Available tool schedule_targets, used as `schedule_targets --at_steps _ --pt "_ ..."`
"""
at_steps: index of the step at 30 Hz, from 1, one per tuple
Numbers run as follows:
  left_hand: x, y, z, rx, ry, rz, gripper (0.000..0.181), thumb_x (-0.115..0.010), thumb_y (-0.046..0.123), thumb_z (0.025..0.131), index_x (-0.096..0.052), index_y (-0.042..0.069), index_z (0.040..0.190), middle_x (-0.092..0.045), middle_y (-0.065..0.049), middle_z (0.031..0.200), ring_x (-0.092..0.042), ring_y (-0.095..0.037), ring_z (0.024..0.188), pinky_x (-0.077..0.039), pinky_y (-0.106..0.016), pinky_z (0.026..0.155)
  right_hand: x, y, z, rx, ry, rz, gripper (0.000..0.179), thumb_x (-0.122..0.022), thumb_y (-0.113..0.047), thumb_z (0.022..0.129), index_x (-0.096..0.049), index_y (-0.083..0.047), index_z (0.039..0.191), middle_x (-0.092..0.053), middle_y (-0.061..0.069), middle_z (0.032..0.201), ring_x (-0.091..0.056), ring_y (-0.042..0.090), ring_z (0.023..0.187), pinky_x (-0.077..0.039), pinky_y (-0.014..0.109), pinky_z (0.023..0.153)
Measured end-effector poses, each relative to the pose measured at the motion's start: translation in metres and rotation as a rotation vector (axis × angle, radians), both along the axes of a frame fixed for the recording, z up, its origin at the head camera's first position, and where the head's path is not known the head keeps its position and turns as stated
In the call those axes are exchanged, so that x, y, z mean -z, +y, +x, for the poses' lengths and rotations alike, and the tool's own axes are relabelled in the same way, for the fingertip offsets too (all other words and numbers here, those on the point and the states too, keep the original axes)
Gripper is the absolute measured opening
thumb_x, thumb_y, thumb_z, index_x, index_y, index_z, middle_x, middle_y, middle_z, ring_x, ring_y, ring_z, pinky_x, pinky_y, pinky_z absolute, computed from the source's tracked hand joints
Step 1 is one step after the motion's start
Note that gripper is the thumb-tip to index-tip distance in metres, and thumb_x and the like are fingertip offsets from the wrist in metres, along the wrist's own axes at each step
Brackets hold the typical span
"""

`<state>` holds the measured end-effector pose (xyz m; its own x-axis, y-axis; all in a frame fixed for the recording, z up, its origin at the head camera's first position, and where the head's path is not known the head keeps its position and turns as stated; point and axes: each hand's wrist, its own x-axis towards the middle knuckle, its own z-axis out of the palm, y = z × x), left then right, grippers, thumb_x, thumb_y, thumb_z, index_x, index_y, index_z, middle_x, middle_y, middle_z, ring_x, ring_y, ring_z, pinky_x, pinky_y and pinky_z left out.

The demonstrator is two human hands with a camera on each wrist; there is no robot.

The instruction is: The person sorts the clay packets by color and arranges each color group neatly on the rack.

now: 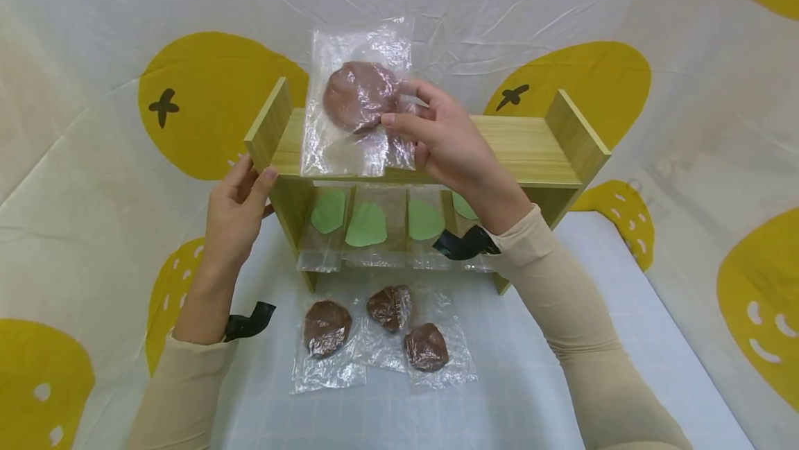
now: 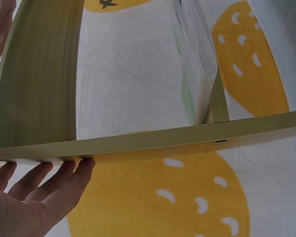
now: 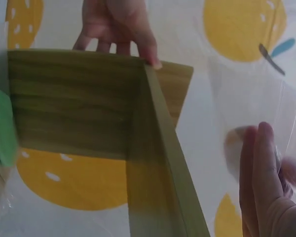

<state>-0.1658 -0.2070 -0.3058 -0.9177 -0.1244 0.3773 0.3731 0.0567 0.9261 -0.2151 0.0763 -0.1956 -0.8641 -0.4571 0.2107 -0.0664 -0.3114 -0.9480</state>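
Observation:
My right hand point(image 1: 446, 134) pinches a clear plastic bag point(image 1: 331, 152) by its right side, above the wooden shelf's top board. Inside the bag is a flat, round brown clay-like piece point(image 1: 358, 98). In the right wrist view, the right fingers point(image 3: 261, 168) lie along the bag, partly covering the brown piece. My left hand point(image 1: 237, 204) holds the left side panel point(image 1: 271, 117) of the wooden shelf, thumb at the front edge. The left wrist view shows its fingertips point(image 2: 81, 170) against the panel's outer face.
Several clear bags with green pieces point(image 1: 366, 225) lean in a row on the shelf's lower level. Before the shelf, bagged brown pieces point(image 1: 327, 329) lie on the pale table point(image 1: 499, 381). A white cloth with yellow shapes point(image 1: 218, 103) hangs behind.

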Motion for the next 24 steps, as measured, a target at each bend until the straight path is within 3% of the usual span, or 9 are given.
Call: schedule_targets --at_steps 3,10,16,24 --pt "0.0 -0.001 0.0 -0.002 -0.001 -0.003 0.049 -0.063 0.019 0.1 -0.052 0.027 0.148 -0.051 -0.009 0.148 -0.05 -0.035 0.13 -0.042 -0.064 0.094 0.001 -0.016 -0.01 0.005 -0.036 -0.032 0.038 -0.058 0.009 0.096 -0.054 -0.002 0.132 -0.067 0.012 0.1 -0.066 0.014 0.077 -0.029 0.013 0.037" --pt "0.0 0.0 -0.001 -0.001 0.014 -0.01 0.048 -0.063 0.019 0.101 -0.053 0.026 0.147 -0.052 -0.009 0.147 -0.052 -0.033 0.129 -0.045 -0.059 0.093 0.007 -0.048 -0.025 -0.027 -0.118 -0.121 0.02 -0.054 0.013 0.096 -0.055 0.002 0.113 -0.064 0.012 0.092 -0.065 0.019 0.075 -0.056 0.025 0.059" --pt "0.001 0.0 -0.002 0.011 0.021 0.014 0.048 -0.063 0.019 0.101 -0.053 0.024 0.147 -0.051 -0.011 0.147 -0.052 -0.031 0.128 -0.049 -0.051 0.092 0.013 -0.062 -0.031 -0.031 -0.126 -0.104 0.026 -0.053 0.015 0.095 -0.054 0.008 0.121 -0.065 0.014 0.093 -0.065 0.021 0.077 -0.059 0.03 0.066" --pt "0.002 -0.001 -0.004 0.017 0.041 0.019 0.048 -0.062 0.018 0.101 -0.053 0.023 0.147 -0.052 -0.011 0.146 -0.054 -0.029 0.126 -0.054 -0.042 0.089 0.017 -0.065 -0.032 -0.05 -0.113 0.028 0.031 -0.056 0.007 0.098 -0.05 0.007 0.127 -0.063 0.017 0.105 -0.066 0.025 0.087 -0.059 0.038 0.079"
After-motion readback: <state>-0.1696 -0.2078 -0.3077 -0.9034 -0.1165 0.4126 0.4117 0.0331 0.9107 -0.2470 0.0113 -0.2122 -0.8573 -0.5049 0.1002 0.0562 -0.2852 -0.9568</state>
